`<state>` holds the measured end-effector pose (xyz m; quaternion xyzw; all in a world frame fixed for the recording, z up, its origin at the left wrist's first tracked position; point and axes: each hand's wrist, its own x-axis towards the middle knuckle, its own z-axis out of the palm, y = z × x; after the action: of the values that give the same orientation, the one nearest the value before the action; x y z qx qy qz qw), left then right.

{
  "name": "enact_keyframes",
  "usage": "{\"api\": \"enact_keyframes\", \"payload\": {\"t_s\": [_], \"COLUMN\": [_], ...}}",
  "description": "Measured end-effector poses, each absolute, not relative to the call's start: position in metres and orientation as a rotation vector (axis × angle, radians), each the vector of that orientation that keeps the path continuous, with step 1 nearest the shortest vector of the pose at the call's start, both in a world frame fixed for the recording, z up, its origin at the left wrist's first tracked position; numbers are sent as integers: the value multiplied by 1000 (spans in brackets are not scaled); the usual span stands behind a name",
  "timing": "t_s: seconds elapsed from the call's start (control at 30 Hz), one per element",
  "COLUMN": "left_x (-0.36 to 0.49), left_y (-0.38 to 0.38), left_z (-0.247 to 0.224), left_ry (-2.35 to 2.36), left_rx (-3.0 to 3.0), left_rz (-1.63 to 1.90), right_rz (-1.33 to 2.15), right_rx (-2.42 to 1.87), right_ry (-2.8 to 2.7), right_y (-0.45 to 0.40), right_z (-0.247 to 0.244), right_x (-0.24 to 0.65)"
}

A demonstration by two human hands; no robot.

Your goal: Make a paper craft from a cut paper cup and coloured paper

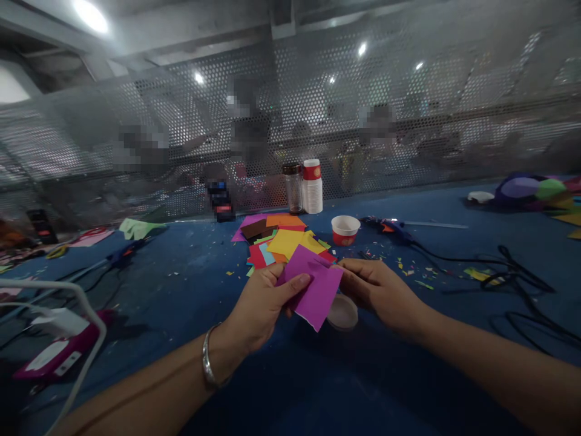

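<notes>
A purple sheet of paper [313, 290] is held up in front of me, tilted, with a torn-looking white lower edge. My left hand [267, 297] grips its left side, thumb lying on top. At the sheet's right corner, the fingers of my right hand [376, 287] are pinched together on the paper. Below and behind the sheet, a pale round lid or dish [342, 312] lies on the table, partly covered. Just beyond my hands is a pile of coloured paper [285, 242] in yellow, orange, red, brown and purple.
A red and white paper cup [345, 230] stands behind my right hand. Farther back are a glass jar [294, 189] and a stack of paper cups [312, 188]. A glue gun [393, 230] with a trailing cord lies right. A magenta power strip [68, 351] sits left. Paper scraps dot the blue table.
</notes>
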<state>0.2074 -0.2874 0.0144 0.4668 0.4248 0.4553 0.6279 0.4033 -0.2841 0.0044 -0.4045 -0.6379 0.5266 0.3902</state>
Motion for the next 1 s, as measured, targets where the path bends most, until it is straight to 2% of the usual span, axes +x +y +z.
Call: {"api": "enact_keyframes", "payload": {"t_s": [1.0], "left_x": [211], "left_y": [-294], "left_z": [17], "left_ry": [827], "left_rx": [1115], "left_rz": [991], "right_rz": [1303], "right_rx": [-1005], "right_ry": [-1655], "right_y": [-289], "right_z": [10], "right_x": [402]}}
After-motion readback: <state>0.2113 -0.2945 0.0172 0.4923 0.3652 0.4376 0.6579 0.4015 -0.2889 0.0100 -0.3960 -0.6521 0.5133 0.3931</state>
